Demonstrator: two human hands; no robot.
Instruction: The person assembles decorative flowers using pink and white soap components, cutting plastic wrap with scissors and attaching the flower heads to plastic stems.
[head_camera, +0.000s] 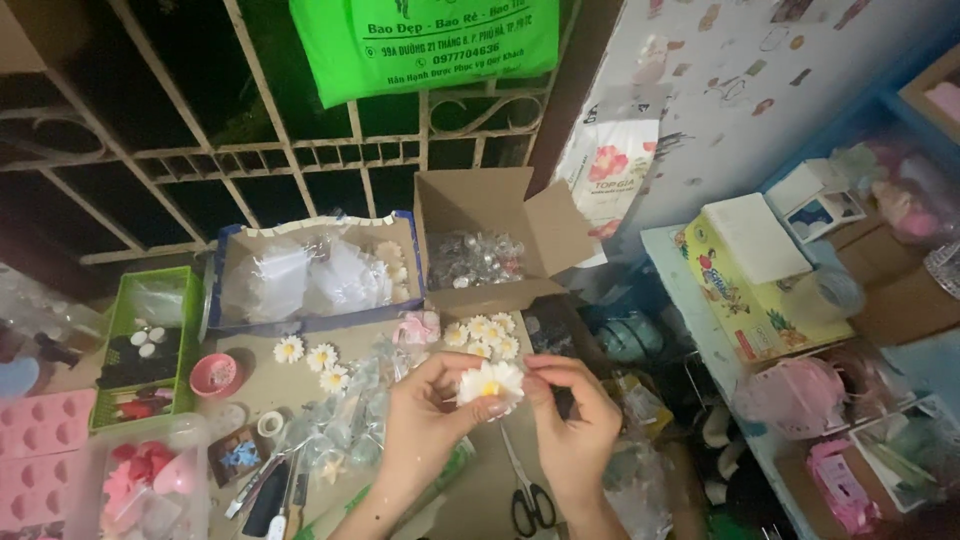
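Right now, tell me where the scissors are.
In the head view, the scissors lie low on the table, in the gap between the left hand and right hand.

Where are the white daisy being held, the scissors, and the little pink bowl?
white daisy (490, 383), head view, on its yellow centre and petals between both hands.
scissors (530, 500), head view, near the black handles.
pink bowl (214, 375), head view, on its rim.

Daisy flower (490, 383): white petals, yellow centre (loose daisies (321, 357) match). Basket (147, 340): green. Silicone mould (42, 450): pink. Small dish (214, 375): pink. Hanging plastic bag (425, 42): green, dark print. Scissors (530, 500): black handles. Cardboard box (490, 235): brown.
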